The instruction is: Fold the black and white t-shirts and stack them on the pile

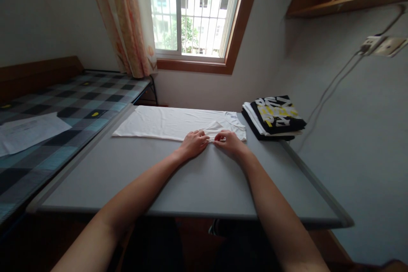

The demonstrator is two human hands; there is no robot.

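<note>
A white shirt [165,122] lies folded into a long strip across the far part of the grey table, its collar end at the right. Near that right end, a flap of the cloth stands slightly raised between my hands. My left hand [194,143] rests on the shirt's near edge, its fingers closed on the fabric. Just to its right, my right hand [228,142] pinches the same edge between thumb and fingers. The two hands are close together but apart.
A stack of folded black and white clothes [277,117] sits at the table's far right corner. The grey table [204,182] stands by a wall with a window. On the left is a bed with a checked cover [105,89] and white papers [32,131].
</note>
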